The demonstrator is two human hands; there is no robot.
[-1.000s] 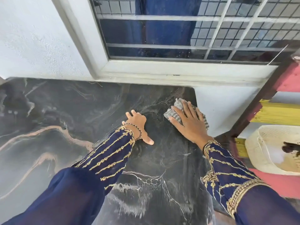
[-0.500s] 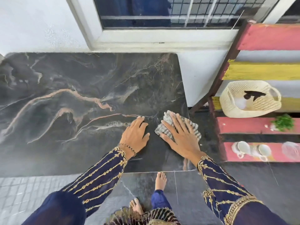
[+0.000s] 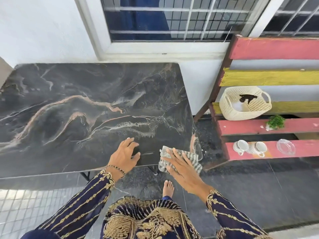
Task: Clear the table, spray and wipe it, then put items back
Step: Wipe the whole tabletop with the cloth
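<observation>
Right hand: the right hand (image 3: 179, 167) lies flat, fingers spread, pressing a striped cloth (image 3: 194, 160) onto the near right corner of the surface (image 3: 72, 107); this is a press rather than a closed grip, which suits wiping.
Cloth: bunched under the palm, part of it hanging over the near edge (the stroke looks to be finishing at the corner).
Left hand: the left hand (image 3: 125, 155) rests open and empty on the surface just beside the cloth, probably bracing the body while leaning in.
Surface: dark marbled top with pale and copper veins, nothing standing on it, set against a white wall under a barred window (image 3: 172, 18).
Shelves: a slatted rack of red and yellow boards (image 3: 276, 49) stands to the right, well apart from the hands.
Cleared items: a woven basket (image 3: 245, 109) with a spray bottle (image 3: 247, 99) inside, a small green plant (image 3: 275, 122), two cups (image 3: 241, 146) and a glass dish (image 3: 285, 146) wait there, likely parked for the wipe.
Stage: wiping seems nearly done; putting things back is not yet begun.
Floor: dark speckled tile, bare feet below.
</observation>
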